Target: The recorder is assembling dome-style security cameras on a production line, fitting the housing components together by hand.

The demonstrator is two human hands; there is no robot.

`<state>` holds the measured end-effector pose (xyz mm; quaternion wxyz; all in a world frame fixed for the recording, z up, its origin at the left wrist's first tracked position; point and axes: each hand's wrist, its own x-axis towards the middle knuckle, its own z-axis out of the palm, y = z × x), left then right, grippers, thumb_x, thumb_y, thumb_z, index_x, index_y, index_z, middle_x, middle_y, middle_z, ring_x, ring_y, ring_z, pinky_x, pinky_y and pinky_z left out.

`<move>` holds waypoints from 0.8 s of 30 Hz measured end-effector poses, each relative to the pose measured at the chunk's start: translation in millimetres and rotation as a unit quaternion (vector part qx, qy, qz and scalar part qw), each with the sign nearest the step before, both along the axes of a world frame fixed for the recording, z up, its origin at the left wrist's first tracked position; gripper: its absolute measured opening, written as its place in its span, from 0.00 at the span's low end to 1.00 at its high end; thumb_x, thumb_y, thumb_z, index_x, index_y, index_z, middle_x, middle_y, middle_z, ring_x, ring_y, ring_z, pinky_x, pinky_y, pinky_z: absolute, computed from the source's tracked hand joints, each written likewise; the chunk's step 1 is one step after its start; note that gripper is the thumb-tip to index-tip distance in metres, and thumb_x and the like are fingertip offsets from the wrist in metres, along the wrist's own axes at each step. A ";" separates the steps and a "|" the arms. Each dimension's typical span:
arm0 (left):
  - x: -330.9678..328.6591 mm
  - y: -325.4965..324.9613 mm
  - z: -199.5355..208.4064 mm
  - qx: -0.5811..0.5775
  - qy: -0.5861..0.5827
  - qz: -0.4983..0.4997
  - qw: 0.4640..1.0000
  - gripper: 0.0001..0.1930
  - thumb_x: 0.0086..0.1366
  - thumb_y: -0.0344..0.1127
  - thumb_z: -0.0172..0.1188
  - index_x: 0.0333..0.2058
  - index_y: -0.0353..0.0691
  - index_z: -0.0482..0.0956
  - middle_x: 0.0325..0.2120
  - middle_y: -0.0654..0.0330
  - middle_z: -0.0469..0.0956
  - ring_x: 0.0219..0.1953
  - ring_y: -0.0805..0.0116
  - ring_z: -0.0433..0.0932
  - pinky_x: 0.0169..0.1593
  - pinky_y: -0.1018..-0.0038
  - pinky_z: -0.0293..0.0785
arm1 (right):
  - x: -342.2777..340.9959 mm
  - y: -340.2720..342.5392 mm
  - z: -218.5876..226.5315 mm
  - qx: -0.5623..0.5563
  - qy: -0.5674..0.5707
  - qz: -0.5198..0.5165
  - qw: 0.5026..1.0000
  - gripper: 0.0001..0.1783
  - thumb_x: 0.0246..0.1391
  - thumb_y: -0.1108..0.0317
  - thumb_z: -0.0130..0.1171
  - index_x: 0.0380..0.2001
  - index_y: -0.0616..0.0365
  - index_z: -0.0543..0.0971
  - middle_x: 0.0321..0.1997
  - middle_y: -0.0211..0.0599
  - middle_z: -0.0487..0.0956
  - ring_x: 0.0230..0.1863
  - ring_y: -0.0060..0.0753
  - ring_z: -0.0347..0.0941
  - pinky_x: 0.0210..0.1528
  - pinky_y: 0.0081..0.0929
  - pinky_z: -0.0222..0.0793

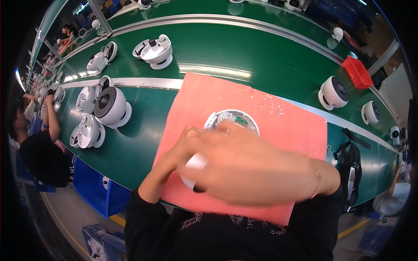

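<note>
An opened white round camera housing (256, 126) lies on a pink mat (300, 135) in front of me, with green and white parts inside its rim. My left hand (188, 141) curls at the housing's left side; its fingertips are hidden behind my right hand. Blurred by motion, my right hand (244, 163) crosses over the housing, and I cannot make out its fingers or anything in them. Below my hands, a white rounded part (188, 182) with a dark spot shows, mostly covered; whether it joins the housing cannot be seen.
Several white dome cameras stand left, among them one with a dark face (104, 102). An opened one (156, 52) sits on the green belt (244, 48). Right are another camera (333, 92), a red bin (358, 71) and a black strap bag (349, 165). A blue crate (91, 185) and a co-worker (41, 150) are left.
</note>
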<state>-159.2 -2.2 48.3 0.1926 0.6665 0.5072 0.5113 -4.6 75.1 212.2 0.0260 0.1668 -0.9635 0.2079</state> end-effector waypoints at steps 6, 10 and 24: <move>0.2 -5.1 28.8 -0.010 0.053 -0.066 0.996 0.08 0.41 0.32 0.60 0.23 0.37 0.76 0.12 0.57 0.71 0.14 0.63 0.73 0.20 0.74 0.67 | -4.0 -68.3 -43.8 0.305 0.187 0.013 0.934 0.14 0.40 0.65 0.53 0.30 0.63 0.76 0.31 0.37 0.73 0.38 0.37 0.69 0.49 0.34 0.63; -5.9 -12.1 17.8 0.028 0.095 -0.037 0.994 0.04 0.46 0.31 0.59 0.23 0.38 0.77 0.12 0.58 0.71 0.14 0.67 0.74 0.18 0.76 0.67 | 45.7 -57.5 -92.2 -0.163 -0.013 0.012 0.986 0.12 0.44 0.64 0.55 0.32 0.60 0.75 0.32 0.38 0.76 0.35 0.36 0.73 0.39 0.29 0.70; 2.2 -10.0 23.0 0.067 0.059 -0.085 0.992 0.09 0.45 0.30 0.60 0.26 0.31 0.79 0.22 0.52 0.79 0.25 0.58 0.80 0.31 0.71 0.77 | 77.6 -31.2 -145.3 -0.625 -0.110 -0.287 0.718 0.26 0.49 0.69 0.61 0.51 0.63 0.66 0.48 0.36 0.71 0.51 0.24 0.65 0.56 0.25 0.60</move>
